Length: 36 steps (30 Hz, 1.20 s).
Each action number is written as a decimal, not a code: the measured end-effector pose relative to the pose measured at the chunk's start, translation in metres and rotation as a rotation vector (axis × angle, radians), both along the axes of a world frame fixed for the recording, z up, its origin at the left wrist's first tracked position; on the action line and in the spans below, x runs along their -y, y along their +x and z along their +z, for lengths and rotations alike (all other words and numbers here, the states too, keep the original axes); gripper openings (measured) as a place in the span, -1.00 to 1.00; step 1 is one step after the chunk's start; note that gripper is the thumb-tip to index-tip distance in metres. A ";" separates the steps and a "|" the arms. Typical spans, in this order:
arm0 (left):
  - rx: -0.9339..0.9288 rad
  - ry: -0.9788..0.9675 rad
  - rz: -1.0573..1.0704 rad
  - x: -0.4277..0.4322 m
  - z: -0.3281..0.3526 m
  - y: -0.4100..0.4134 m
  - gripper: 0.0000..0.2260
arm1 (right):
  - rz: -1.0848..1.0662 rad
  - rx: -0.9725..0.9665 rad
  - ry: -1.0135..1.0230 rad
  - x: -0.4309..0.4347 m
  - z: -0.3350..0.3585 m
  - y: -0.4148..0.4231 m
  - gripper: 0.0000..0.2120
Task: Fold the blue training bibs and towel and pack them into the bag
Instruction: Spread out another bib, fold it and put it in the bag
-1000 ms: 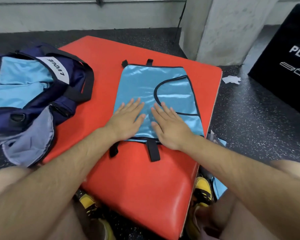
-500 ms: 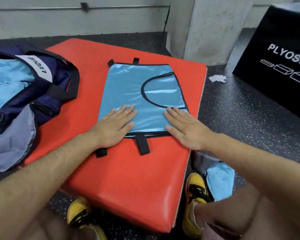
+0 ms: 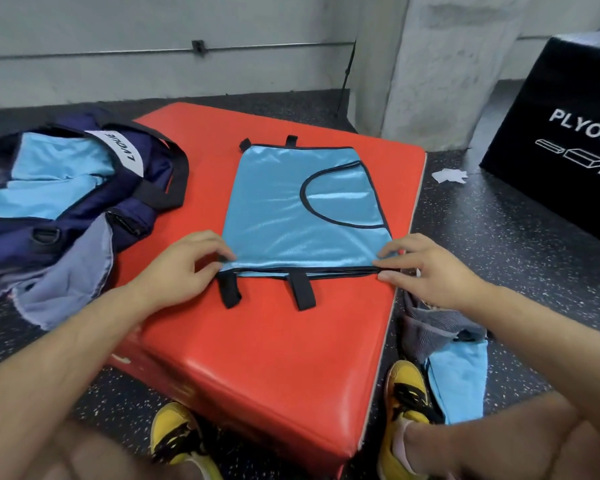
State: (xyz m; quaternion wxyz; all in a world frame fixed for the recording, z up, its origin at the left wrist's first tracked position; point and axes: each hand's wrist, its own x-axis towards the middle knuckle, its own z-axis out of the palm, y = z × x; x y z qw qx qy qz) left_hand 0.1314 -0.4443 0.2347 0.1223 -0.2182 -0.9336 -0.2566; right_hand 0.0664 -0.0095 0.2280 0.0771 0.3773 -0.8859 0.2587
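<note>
Now the bib (image 3: 302,209) lies flat on the red pad (image 3: 274,358); left hand (image 3: 184,268) and right hand (image 3: 426,268) each pinch a near corner. Lift both evenly and carry the edge to the far hem, matching corners.

Red padded block (image 3: 257,358), centre, on black speckled floor (image 3: 499,244). Black box (image 3: 561,140) lettered "PLYOS…", far right; white crumpled scrap (image 3: 449,175), possibly paper, on the floor between box and block. Left yellow shoe (image 3: 177,434) and right yellow shoe (image 3: 407,393) at the block's near corners; grey pillar (image 3: 440,64) and wall conduit (image 3: 118,51), far side.
</note>
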 end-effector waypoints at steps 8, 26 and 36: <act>0.208 -0.031 -0.037 0.009 -0.001 0.002 -0.65 | -0.047 0.030 -0.038 0.006 -0.004 -0.006 -0.73; 0.516 0.320 0.146 -0.003 0.048 0.001 -0.73 | -0.121 0.494 -0.016 0.026 0.067 -0.008 -0.84; 0.488 0.499 0.571 -0.020 0.021 -0.058 -0.41 | -0.373 0.618 -0.221 0.054 0.047 -0.054 -0.68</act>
